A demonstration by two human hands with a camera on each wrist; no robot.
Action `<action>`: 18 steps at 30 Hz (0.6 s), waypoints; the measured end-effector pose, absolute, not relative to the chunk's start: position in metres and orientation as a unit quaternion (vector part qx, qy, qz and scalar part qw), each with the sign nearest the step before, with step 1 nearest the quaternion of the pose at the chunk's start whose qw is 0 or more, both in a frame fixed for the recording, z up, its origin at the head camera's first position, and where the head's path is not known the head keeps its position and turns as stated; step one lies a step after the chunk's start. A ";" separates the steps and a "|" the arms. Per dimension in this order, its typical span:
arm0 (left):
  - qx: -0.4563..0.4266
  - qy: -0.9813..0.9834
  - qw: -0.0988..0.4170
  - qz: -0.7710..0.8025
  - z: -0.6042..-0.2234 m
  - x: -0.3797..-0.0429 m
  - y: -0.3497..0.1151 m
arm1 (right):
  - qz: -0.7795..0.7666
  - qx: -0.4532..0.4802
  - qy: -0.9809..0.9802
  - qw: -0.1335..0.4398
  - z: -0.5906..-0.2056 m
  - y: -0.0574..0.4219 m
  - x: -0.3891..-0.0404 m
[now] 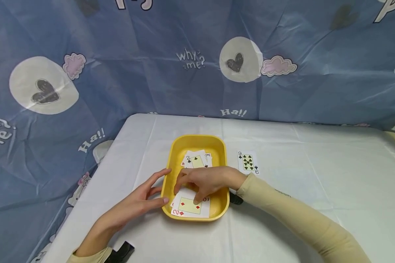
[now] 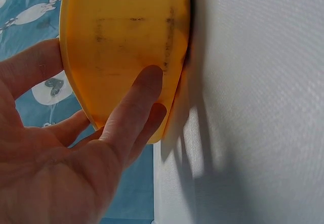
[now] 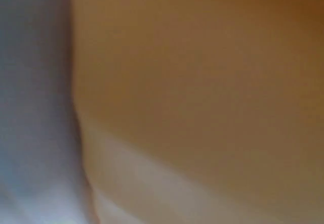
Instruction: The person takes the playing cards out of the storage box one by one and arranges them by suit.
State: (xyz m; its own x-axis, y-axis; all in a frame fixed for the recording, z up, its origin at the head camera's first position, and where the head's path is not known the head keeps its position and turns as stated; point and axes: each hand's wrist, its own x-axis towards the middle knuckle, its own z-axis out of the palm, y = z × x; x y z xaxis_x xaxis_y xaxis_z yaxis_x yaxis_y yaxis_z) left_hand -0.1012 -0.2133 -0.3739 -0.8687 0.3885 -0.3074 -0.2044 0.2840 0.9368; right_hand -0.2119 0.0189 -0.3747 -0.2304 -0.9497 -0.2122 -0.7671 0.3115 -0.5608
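Observation:
A yellow plastic tray [image 1: 224, 157] sits on the white-covered table with several playing cards inside. My left hand [image 1: 141, 199] is against the tray's left side, thumb and forefinger at the rim; the left wrist view shows fingertips [image 2: 152, 80] on the outer wall. My right hand [image 1: 205, 180] reaches over the tray's right rim, its curled fingers and thumb pinching a two of diamonds [image 1: 189, 208] near the front end. Another card edge shows beneath that one. A two of clubs [image 1: 196, 159] and a king lie farther back, partly covered by my hand.
A nine of clubs [image 1: 248, 162] lies on the table [image 1: 316, 157] right of the tray. A blue printed sheet [image 1: 158, 80] hangs behind the table. The right wrist view is filled by a blurred yellow surface [image 3: 192, 82], close to the lens.

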 end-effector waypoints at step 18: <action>0.065 0.763 0.244 0.596 -0.375 -0.101 -0.212 | -0.367 -0.507 0.755 0.193 -0.372 0.027 -0.210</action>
